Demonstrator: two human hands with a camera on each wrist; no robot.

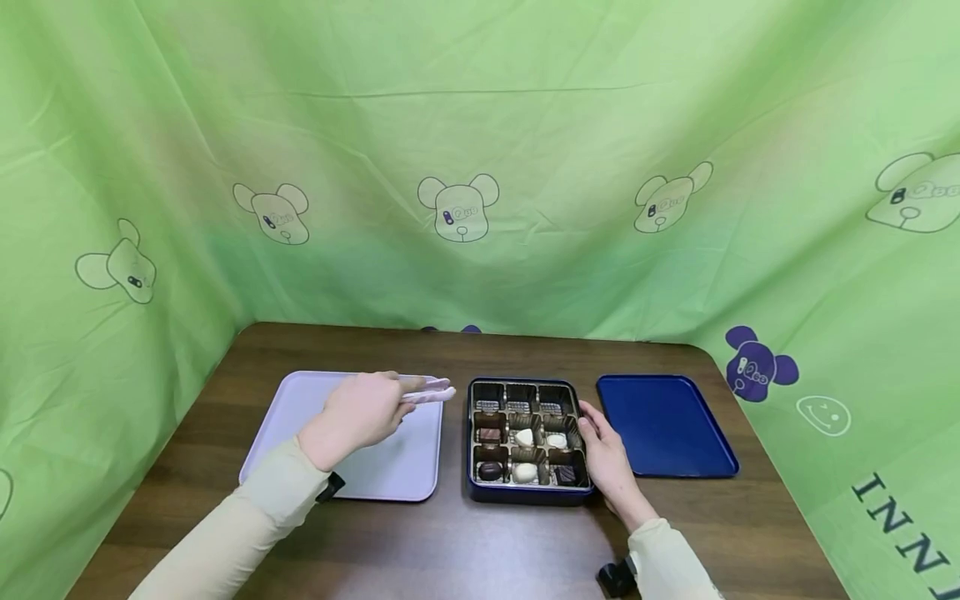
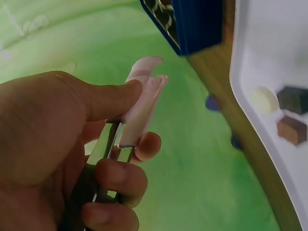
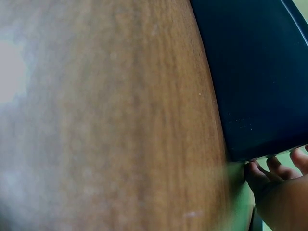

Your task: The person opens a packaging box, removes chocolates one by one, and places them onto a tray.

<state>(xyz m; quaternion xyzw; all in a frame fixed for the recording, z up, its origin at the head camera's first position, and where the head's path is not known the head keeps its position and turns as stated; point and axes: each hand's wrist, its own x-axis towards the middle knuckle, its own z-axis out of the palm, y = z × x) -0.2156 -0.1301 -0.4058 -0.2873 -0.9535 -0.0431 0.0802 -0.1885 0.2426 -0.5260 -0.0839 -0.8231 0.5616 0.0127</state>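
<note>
In my left hand [image 1: 362, 417] I hold metal-handled tongs [image 2: 144, 103] with pale pink tips, thumb on one arm and fingers curled around the other side. The tips, close together with nothing between them, point toward the box. A dark blue box [image 1: 529, 495] holds chocolates in a divided insert: the far row of compartments is bare, while the middle and near rows hold chocolates, such as a white one [image 1: 525, 473]. Against the box's right side rests my right hand [image 1: 609, 460], fingers extended along the wall.
A pale lilac tray [image 1: 375, 479] lies left of the box, below my left hand. In the left wrist view it bears a white chocolate [image 2: 265, 100], a dark one [image 2: 292, 99] and a brown one [image 2: 291, 130]. Right of the box lies a blue lid [image 1: 667, 425].
</note>
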